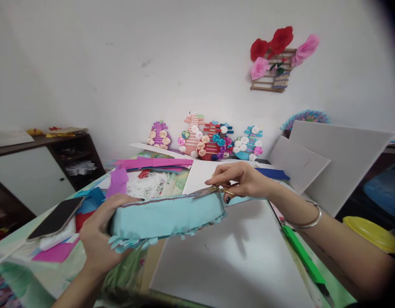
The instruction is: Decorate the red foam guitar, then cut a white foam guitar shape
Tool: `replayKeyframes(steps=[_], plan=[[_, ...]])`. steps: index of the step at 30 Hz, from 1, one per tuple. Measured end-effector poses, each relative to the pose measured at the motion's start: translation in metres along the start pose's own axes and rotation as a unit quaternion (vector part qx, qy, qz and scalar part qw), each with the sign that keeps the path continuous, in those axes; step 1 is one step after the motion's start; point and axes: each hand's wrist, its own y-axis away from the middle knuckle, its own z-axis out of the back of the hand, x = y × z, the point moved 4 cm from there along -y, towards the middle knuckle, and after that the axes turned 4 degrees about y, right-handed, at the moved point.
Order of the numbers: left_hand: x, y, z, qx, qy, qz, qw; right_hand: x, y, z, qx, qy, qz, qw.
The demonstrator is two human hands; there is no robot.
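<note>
A light blue paper-covered piece (168, 216) with a fringed lower edge is held up above a white board (229, 265). My left hand (103, 233) grips its left end, thumb along the top edge and fingers underneath. My right hand (237, 182) is closed on a pair of scissors (205, 192), whose blades lie along the top edge near the right end. A light blue strip (239, 200) extends to the right from that end, partly behind my right hand.
On the left lie a phone (56, 218), coloured paper (117, 182) and white shreds (149, 185). Decorated paper instruments (212, 141) line the wall. At right are a green cutter (303, 254), leaning boards (338, 158) and a yellow lid (372, 234).
</note>
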Motion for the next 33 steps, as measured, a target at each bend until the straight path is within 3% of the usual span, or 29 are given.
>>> replayKeyframes(steps=[10, 18, 27, 33], plan=[[0.000, -0.007, -0.010, 0.033, -0.001, -0.012, 0.999, -0.006, 0.009, 0.007, -0.017, -0.005, -0.027, 0.999], [-0.003, -0.017, -0.027, 0.038, -0.002, -0.030, 0.999, 0.005, 0.016, 0.012, -0.028, 0.074, -0.011, 0.997], [0.000, -0.021, -0.038, 0.032, 0.002, -0.063, 0.998, 0.001, 0.031, 0.014, -0.039, 0.032, -0.055, 0.997], [-0.006, -0.021, -0.045, 0.036, -0.007, -0.079, 0.996, 0.008, 0.032, 0.014, -0.030, 0.096, -0.022, 0.995]])
